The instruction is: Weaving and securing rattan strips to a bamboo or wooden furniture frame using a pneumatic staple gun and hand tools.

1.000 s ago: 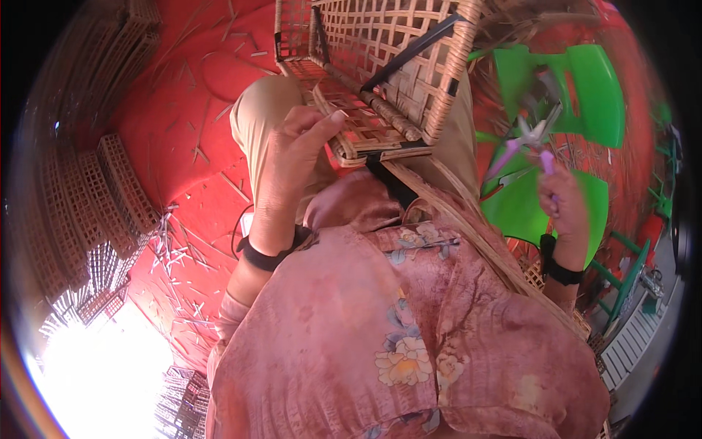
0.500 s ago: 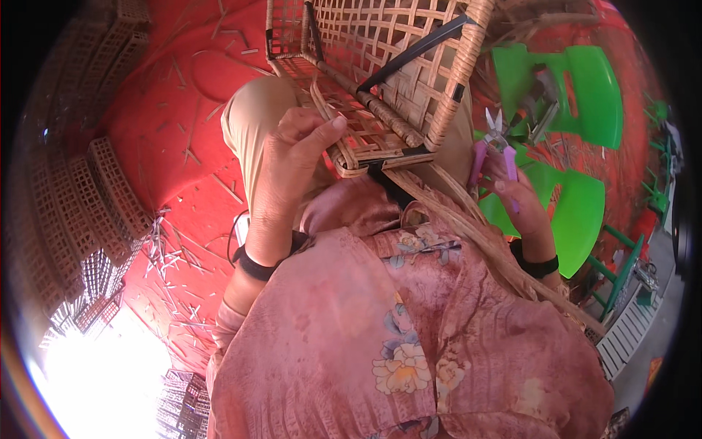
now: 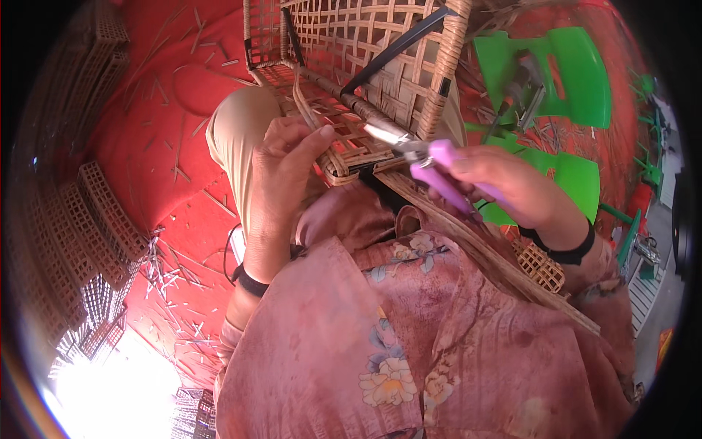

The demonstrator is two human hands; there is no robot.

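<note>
The left hand [image 3: 289, 157] rests against the near edge of a woven rattan chair frame [image 3: 365, 66], fingers curled and pressed together, thumb and fingertips pinching a loose rattan strand [image 3: 301, 102] that curves up from the weave. The frame lies tilted across the person's lap, its open lattice facing the camera, with a dark metal bar [image 3: 398, 47] crossing it diagonally. The right hand [image 3: 512, 186] is wrapped tightly around the pink handles of a pair of cutters [image 3: 420, 157], whose metal tip points left and touches the frame's woven edge just beside the left thumb. A bundle of rattan strips [image 3: 497, 260] runs under the right wrist down across the floral shirt. Two green plastic stools [image 3: 567, 80] stand behind the right hand; offcuts litter the red floor [image 3: 146, 110].
</note>
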